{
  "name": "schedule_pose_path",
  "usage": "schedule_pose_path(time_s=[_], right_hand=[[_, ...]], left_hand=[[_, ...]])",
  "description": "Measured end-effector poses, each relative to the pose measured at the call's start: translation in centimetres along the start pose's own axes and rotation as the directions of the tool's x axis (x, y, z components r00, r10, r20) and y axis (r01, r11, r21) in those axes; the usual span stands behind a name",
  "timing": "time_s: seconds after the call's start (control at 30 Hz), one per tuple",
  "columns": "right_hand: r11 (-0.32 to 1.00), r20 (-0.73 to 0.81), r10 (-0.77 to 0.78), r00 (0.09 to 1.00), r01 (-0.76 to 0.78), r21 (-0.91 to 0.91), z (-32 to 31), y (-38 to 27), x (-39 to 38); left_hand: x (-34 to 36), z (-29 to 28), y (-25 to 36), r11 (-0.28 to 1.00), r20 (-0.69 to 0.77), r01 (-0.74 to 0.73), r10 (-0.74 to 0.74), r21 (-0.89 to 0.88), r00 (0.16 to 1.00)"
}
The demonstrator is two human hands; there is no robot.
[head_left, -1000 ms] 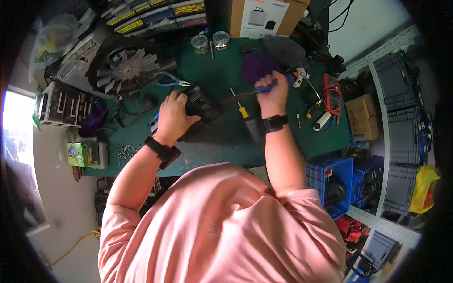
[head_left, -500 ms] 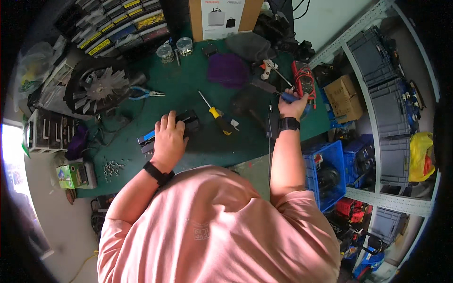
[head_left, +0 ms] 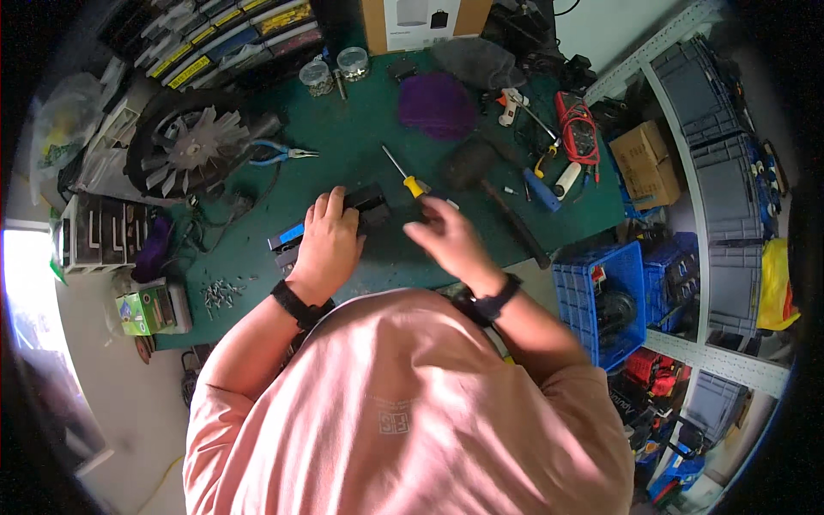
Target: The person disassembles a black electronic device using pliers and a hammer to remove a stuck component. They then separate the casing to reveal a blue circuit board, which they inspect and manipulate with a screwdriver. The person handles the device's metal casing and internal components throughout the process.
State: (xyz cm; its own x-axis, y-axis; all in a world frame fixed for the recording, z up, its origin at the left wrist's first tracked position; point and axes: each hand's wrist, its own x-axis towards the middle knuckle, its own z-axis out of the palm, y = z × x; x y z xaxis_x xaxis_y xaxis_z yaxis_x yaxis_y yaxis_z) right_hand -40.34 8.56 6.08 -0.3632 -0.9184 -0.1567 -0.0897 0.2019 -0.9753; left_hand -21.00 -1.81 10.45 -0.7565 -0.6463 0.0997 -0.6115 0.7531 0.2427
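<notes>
My left hand [head_left: 326, 242] lies over a long black device [head_left: 371, 204] with a bright blue strip [head_left: 292, 233] at one end. Its fingers reach across the top, and the thumb rests on the near side. Much of the device is hidden beneath the palm. A screwdriver [head_left: 413, 185] with a yellow and black handle lies further right, its shaft pointing away from me. Over the handle's near end is my right hand [head_left: 455, 245], slightly blurred, thumb and forefinger around that spot. Whether the fingers grip the handle cannot be made out.
Right of the hands lie a mallet [head_left: 513, 221], a blue-handled tool [head_left: 542, 190] and a red multimeter [head_left: 577, 129]. Pliers [head_left: 287, 154] and a finned wheel [head_left: 193, 146] are at left. Loose screws [head_left: 223, 296] sit near the front edge. A blue crate [head_left: 631, 266] stands beyond the right edge.
My right hand has let go of the blue-handled tool at the far right and moved left to the yellow screwdriver. The left hand stays on the device. The whole view has shifted slightly.
</notes>
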Motion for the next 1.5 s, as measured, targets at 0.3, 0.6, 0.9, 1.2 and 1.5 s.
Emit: schedule_pose_path(time_s=[0.3,0.6,0.9,1.2,1.5], right_hand=[[0.549,0.246,-0.556,0.794,0.573,-0.608,5.7,-2.7,1.7],[0.564,0.296,-0.519,0.802,0.581,-0.587,5.8,-2.6,3.2],[0.408,0.378,-0.425,0.823,0.547,-0.731,7.1,-4.1,4.1],[0.457,0.338,-0.472,0.814,0.554,-0.696,6.9,-3.5,4.7],[0.288,0.355,-0.532,0.769,0.559,-0.778,7.1,-5.3,4.4]], left_hand=[[-0.5,-0.4,-1.7,0.990,-0.036,-0.046,0.042,-0.130,0.998],[-0.7,-1.3,-3.5,0.981,0.093,-0.193,0.193,-0.007,0.977],[2.1,-2.5,-2.2,0.950,0.384,-0.154,0.039,0.273,0.922],[3.1,-5.7,-5.9,0.883,0.234,0.200,-0.106,-0.425,0.966],[0.9,-2.2,-7.7,0.865,0.370,0.351,-0.213,-0.359,0.904]])
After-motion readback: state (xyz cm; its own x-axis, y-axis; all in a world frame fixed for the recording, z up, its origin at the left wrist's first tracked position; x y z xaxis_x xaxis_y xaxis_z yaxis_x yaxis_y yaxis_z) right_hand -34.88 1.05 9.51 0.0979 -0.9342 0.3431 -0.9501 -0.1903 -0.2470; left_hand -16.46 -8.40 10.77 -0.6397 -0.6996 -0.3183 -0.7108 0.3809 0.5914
